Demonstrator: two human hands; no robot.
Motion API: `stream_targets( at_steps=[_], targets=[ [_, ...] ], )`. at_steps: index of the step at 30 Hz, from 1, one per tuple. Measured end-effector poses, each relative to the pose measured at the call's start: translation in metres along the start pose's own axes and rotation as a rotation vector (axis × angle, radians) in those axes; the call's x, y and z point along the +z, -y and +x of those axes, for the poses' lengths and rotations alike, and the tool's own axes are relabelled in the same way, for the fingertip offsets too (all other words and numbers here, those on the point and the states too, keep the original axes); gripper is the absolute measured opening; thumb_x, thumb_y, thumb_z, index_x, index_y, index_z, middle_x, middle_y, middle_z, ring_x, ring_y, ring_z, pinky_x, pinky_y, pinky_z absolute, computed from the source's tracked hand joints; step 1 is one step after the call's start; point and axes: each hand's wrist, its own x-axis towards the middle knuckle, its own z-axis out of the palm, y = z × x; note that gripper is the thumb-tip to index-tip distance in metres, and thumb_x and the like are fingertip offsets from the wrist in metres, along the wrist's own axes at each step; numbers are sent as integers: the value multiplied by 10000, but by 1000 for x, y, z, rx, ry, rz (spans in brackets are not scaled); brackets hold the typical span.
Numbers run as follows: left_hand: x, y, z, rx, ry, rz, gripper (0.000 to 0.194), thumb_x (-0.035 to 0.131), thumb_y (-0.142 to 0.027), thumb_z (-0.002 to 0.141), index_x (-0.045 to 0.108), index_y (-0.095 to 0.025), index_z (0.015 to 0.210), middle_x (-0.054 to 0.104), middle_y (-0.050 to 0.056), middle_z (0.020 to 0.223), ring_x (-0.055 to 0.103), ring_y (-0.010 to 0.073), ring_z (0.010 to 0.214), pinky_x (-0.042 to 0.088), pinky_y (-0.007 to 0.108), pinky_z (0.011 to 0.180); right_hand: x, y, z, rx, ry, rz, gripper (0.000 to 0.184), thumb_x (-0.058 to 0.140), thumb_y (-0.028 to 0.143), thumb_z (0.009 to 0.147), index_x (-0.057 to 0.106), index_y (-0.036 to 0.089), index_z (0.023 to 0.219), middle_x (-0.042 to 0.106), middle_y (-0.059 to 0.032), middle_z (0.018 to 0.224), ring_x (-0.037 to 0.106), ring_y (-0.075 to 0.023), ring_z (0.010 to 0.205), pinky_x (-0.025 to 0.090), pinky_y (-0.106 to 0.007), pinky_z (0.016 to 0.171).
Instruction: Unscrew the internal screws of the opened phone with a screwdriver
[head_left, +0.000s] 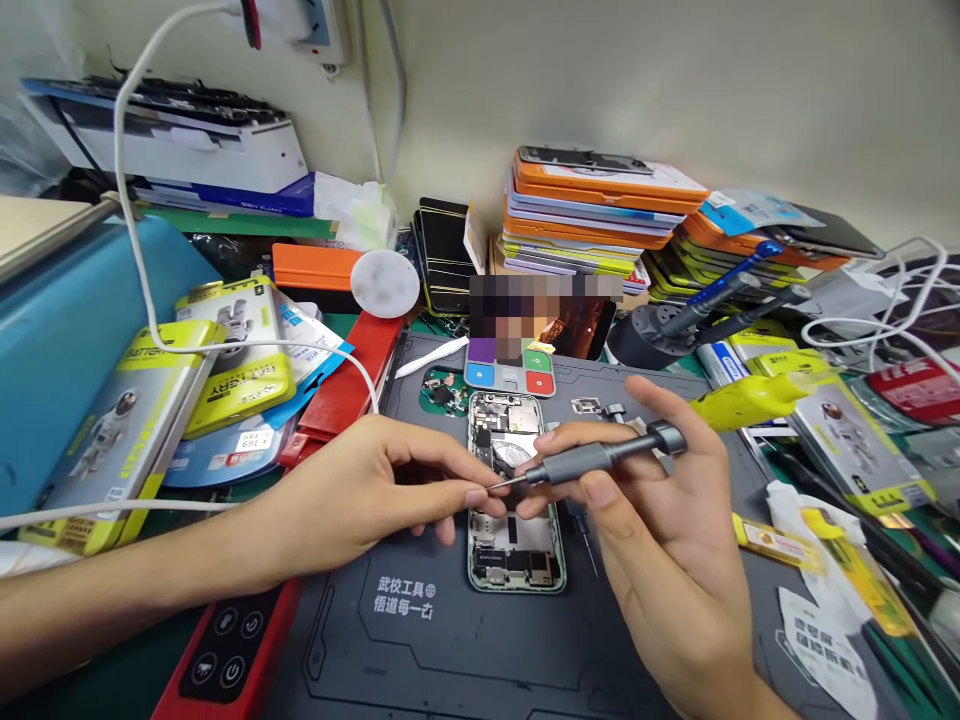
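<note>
Screwdriver, head view: slim, dark grey metal, slanting between both hands, tip toward the left.
Left hand: thumb and index pinched together at the tip, likely steadying it; too small to tell if a screw's there.
Right hand: fingers closed round the handle, probably for fine control.
Phone: opened, pale-green-framed, flat below the grip on dark grey printed mat, presumably for close reach.
Plate: blue, green, red squares, beyond the grip.
</note>
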Motion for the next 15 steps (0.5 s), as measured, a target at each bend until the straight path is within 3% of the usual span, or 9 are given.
stream_targets(
  at_steps=[8, 15],
  targets=[
    [-1, -1, -1, -11, 8, -17, 134, 780, -304, 1041, 891, -272, 1109, 846, -13, 1034, 715, 53, 734, 530, 109, 641, 2, 0, 0, 7, -19, 15, 451, 405, 204, 1177, 209, 191, 1583, 575, -88, 1246, 704, -18, 987, 697, -124, 888],
    [-2, 3, 1, 7, 32, -50, 119, 793, -284, 1037, 897, -256, 1086, 845, -9, 1027, 705, 44, 722, 546, 103, 670, 0, -1, 0, 29, -3, 26, 435, 395, 224, 1189, 220, 256, 1586, 573, -64, 1246, 704, -13, 980, 705, -135, 899]
  ],
)
